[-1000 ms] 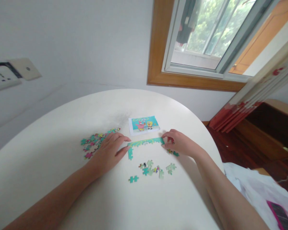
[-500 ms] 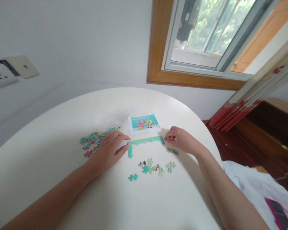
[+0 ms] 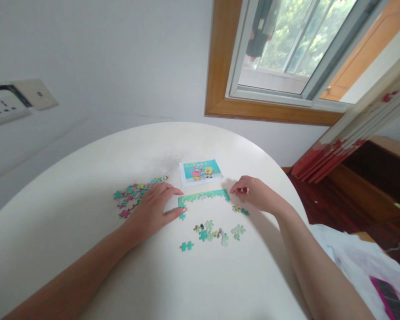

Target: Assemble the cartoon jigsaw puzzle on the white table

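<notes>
A partly joined jigsaw puzzle (image 3: 205, 195) lies on the table, a teal top strip with a short arm down its left side. My left hand (image 3: 155, 204) rests flat with thumb and forefinger apart; the forefinger is by the top left corner and the thumb lies on the left arm. At the strip's right end, my right hand (image 3: 251, 192) has its fingers curled together; whatever they hold, if anything, is hidden. Behind the strip is a picture card (image 3: 202, 172) with cartoon figures. Loose puzzle pieces (image 3: 209, 235) lie in front, and two more pieces (image 3: 240, 210) sit below my right hand.
A heap of mixed puzzle pieces (image 3: 130, 198) lies beside my left hand, partly covered by it. A joined teal pair (image 3: 186, 246) is nearest me. The round white table (image 3: 146, 146) meets the wall below a window. A pink-edged phone (image 3: 388, 293) lies at right.
My left thumb has moved slightly down and onto the puzzle's left arm, covering part of it. My right hand stays at the strip's right end. The view has shifted slightly.
</notes>
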Tool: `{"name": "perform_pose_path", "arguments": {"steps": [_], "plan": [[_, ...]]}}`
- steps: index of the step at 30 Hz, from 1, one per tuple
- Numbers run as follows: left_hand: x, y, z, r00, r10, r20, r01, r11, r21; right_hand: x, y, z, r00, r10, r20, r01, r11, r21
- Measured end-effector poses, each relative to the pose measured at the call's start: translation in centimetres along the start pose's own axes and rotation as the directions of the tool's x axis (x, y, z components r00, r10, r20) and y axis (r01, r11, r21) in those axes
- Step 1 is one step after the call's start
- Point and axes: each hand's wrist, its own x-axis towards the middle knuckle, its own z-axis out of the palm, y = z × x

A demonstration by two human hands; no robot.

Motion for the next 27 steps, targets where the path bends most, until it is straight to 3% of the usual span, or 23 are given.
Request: {"name": "perform_pose_path", "arguments": {"steps": [4, 8, 15, 22, 27], "plan": [[0.0, -0.2, 0.1, 1.0, 0.009, -0.009, -0.009, 1.0, -0.004, -0.2, 1.8, -1.6, 0.971, 0.152, -0.184, -0.165, 0.985, -0.056], [0.1, -0.3, 0.1, 0.999, 0.028, -0.022, -0.028, 1.0, -0.003, 0.0, 3.2, -1.8, 0.95, 0.281, -0.137, -0.292, 0.954, -0.066], [0.2, -0.6, 0.2, 0.998, 0.055, -0.027, -0.055, 0.998, -0.003, 0.5, 3.0, -0.3, 0.984, 0.171, -0.046, -0.173, 0.984, -0.042], [0.2, -0.4, 0.0, 0.998, 0.06, -0.031, -0.061, 0.998, -0.018, 0.9, 2.1, 0.7, 0.984, 0.161, -0.076, -0.168, 0.981, -0.093], [0.2, -0.1, -0.1, 0.999, 0.043, -0.028, -0.044, 0.998, -0.035, 1.1, 1.7, 1.0, 0.996, 0.075, -0.045, -0.077, 0.996, -0.043]]}}
